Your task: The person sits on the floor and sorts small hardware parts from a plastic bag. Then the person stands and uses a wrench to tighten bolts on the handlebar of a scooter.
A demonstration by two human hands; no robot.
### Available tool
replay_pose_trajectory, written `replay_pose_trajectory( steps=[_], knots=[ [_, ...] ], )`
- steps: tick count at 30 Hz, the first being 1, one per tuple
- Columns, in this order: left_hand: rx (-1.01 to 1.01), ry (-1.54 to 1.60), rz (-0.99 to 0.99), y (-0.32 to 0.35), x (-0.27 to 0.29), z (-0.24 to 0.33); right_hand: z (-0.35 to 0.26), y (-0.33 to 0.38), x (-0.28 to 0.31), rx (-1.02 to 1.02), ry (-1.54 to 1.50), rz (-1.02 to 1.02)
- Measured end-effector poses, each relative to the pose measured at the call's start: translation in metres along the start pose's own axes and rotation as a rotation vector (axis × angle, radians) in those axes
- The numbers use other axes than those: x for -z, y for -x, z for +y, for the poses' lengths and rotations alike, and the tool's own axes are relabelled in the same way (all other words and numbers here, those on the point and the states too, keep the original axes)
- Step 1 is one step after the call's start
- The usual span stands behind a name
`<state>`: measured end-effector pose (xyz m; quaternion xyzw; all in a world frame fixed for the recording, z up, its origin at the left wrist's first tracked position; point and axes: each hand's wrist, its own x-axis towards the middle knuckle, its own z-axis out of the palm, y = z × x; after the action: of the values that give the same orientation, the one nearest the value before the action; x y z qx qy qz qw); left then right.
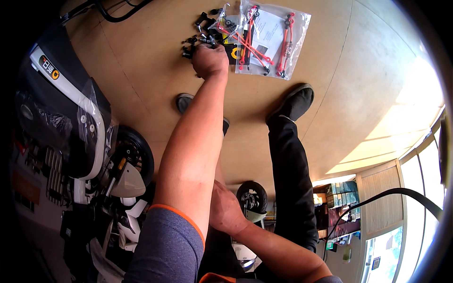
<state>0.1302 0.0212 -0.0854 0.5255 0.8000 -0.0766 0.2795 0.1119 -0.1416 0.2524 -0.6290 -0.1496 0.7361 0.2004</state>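
Note:
Stretched forward over the floor, my left hand (210,60) reaches down into a scatter of small black hardware pieces (204,21). Its fingers curl closed and point away, so whatever they grip is hidden. Just right of it lies a clear plastic bag (301,35) with red rods (286,45) that have dark ends, and a white printed sheet (268,29). A smaller clear bag (231,12) overlaps its left side. Lower down, my right hand (227,210) is close to my body, beside my left forearm. That forearm covers its fingers.
White and black scooter parts (96,137) and a black wheel (137,151) crowd the left side. Another wheel (252,198) stands below centre. My dark shoes (295,101) rest on the tan floor (349,94). Shelves with boxes (342,195) and a black strap (401,191) are at right.

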Motion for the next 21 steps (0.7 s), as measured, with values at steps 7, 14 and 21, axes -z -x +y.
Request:
replay_pose_trajectory(
  steps=[7,14,21],
  knots=[
    [0.14,0.687,-0.264,-0.007,0.007,-0.033,-0.01,-0.001,0.004,-0.057,-0.006,0.011],
    [0.456,1.299,-1.094,0.003,0.079,-0.082,-0.007,-0.001,0.004,-0.115,-0.026,-0.027],
    [0.112,1.31,-1.34,-0.011,0.126,-0.078,-0.005,-0.001,0.0,-0.094,0.032,-0.038]
  ],
)
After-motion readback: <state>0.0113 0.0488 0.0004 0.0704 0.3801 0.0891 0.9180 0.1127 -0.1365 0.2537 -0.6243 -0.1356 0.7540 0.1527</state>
